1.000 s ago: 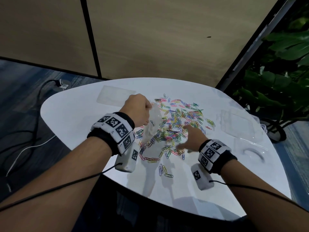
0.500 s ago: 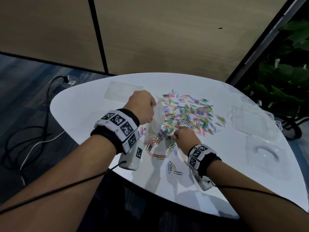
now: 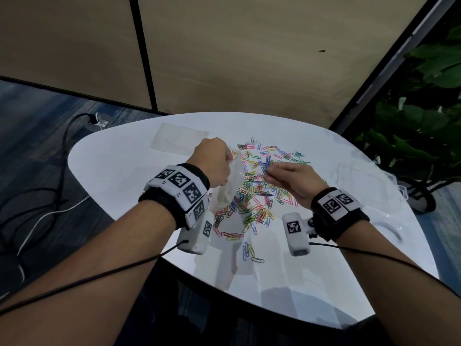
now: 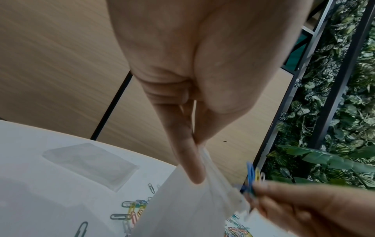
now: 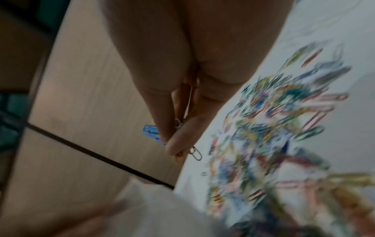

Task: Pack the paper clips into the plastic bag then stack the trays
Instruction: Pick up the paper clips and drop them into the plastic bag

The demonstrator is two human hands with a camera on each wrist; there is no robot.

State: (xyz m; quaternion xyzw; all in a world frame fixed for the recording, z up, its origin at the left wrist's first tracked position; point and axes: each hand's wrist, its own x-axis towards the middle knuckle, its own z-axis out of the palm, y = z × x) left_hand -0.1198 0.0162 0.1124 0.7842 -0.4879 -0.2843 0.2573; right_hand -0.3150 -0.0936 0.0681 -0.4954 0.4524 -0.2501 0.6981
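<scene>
I'm mid-packing: my left hand (image 3: 214, 159) pinches the plastic bag (image 3: 230, 186) up while my right hand (image 3: 293, 179), at its 3 o'clock, pinches a few paper clips (image 4: 252, 179) that next need dropping into its mouth.

Blur and cropping are obscuring much of a paper-clip packing job at a white table (image 3: 129, 171).

In the right wrist view, motion is smearing the paper clips (image 5: 284, 128) on the table into coloured streaks, and the plastic bag (image 5: 162, 213) is showing only as a pale blur at the bottom edge. The left hand (image 3: 214, 162) is covering the bag's mouth in the head view. Right of the clips, clear trays (image 3: 389, 196) are fading into the tabletop, their number and outlines being impossible to tell.
</scene>
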